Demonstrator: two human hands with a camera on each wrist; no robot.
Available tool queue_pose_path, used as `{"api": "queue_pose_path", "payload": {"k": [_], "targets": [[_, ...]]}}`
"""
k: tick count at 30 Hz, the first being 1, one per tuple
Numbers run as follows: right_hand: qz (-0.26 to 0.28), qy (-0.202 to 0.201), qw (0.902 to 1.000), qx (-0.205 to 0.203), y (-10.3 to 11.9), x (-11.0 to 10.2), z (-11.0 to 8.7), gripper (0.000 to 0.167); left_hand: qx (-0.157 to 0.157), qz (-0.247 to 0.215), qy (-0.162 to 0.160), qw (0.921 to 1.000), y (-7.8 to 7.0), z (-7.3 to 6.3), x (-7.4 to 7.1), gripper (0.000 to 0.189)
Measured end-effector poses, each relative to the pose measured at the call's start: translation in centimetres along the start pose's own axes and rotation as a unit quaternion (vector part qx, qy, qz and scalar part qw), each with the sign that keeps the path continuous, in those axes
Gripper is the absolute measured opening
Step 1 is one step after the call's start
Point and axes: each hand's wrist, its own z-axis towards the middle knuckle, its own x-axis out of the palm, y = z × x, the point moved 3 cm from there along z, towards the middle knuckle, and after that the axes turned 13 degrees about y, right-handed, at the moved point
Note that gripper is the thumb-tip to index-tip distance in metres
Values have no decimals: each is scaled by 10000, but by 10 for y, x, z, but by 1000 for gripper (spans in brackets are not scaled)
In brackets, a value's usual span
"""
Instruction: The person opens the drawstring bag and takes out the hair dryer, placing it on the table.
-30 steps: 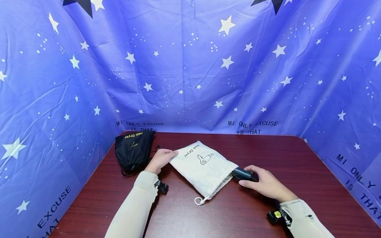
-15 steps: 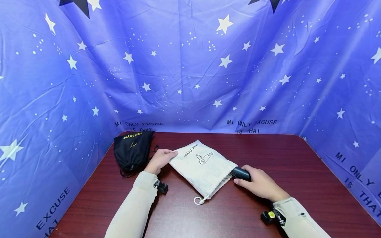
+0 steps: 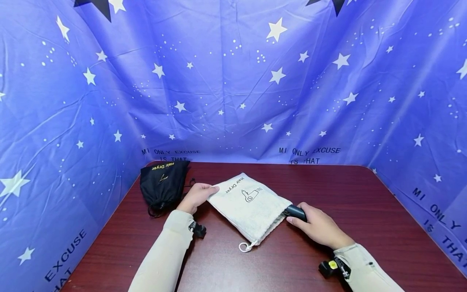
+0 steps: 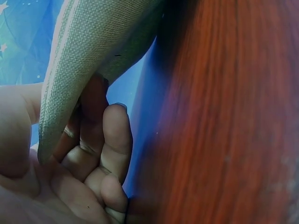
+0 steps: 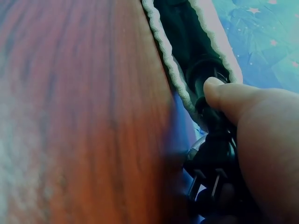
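Note:
A white drawstring bag [image 3: 242, 215], printed "Hair Dryer", lies at a slant over the middle of the table. My left hand [image 3: 197, 197] pinches its far left corner, thumb on top and fingers beneath. From the bag's open mouth at the right sticks a dark hair dryer [image 3: 296, 212], the rest of it hidden inside. Around that protruding end, my right hand [image 3: 322, 227] grips with the thumb along the near side. In the right wrist view a black two-pronged plug [image 5: 212, 156] shows below the thumb, just outside the bag's ribbed mouth.
A black drawstring bag [image 3: 162, 188], also printed "Hair Dryer", lies at the table's far left. The white bag's cord loop [image 3: 245, 247] hangs toward the front. Blue star-patterned cloth [image 3: 226, 81] walls the red-brown table [image 3: 233, 267] at the back and sides.
My right hand has moved left toward the bag's mouth, and less of the hair dryer shows between hand and bag. My left hand keeps its pinch on the corner.

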Motion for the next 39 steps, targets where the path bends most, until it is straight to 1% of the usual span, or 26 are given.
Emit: {"api": "queue_pose_path", "payload": {"k": [10, 17, 26, 39], "targets": [[137, 49, 9999, 21, -1, -1, -1, 36, 59, -158, -137, 9998, 3, 1, 0, 33], [239, 104, 9996, 77, -2, -1, -1, 33, 114, -286, -164, 9994, 3, 1, 0, 32], [415, 112, 9991, 45, -3, -1, 0, 25, 127, -315, -202, 9992, 1, -1, 0, 31], [548, 116, 9984, -40, -2, -2, -1, 23, 155, -324, -282, 9990, 3, 1, 1, 31]]}}
